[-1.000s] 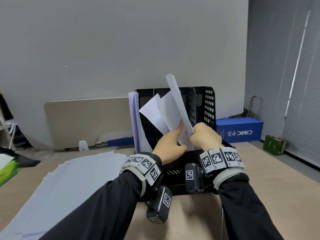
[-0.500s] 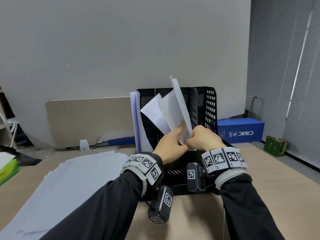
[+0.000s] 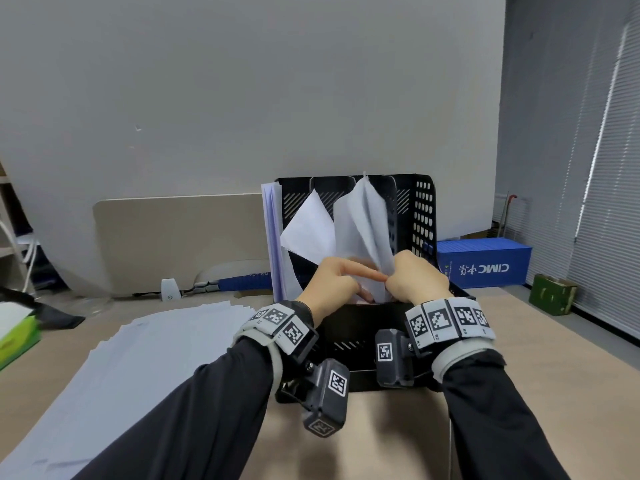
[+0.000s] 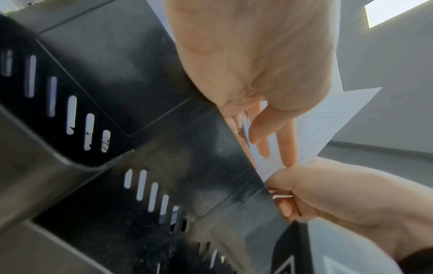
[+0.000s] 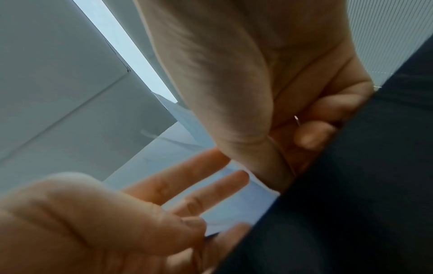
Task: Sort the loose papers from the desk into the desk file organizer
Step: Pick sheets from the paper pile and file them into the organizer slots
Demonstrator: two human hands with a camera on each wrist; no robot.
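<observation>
The black desk file organizer [image 3: 420, 216] stands on the desk in front of me. A white sheet [image 3: 363, 223] stands in one of its middle slots, its top level with the organizer's rim. My right hand [image 3: 412, 275] pinches that sheet's lower edge with curled fingers, as the right wrist view shows [image 5: 304, 120]. My left hand [image 3: 346, 278] lies with straight fingers [image 4: 286, 148] against the sheet [image 4: 328, 126], beside the organizer's wall [image 4: 140, 92]. Another white sheet [image 3: 308, 230] leans in the slot to the left, and a thick stack [image 3: 272, 230] fills the leftmost slot. Loose papers [image 3: 156, 358] are fanned out on the desk at left.
A blue box [image 3: 485, 261] stands behind the organizer on the right, a green box [image 3: 554, 294] beyond the desk's right edge. A green item [image 3: 17, 337] lies at the far left. A beige board [image 3: 180, 237] leans on the wall.
The held sheet has sunk into the organizer; its top stood above the rim and is now level with it. My left index finger has dropped from pointing up to lying sideways.
</observation>
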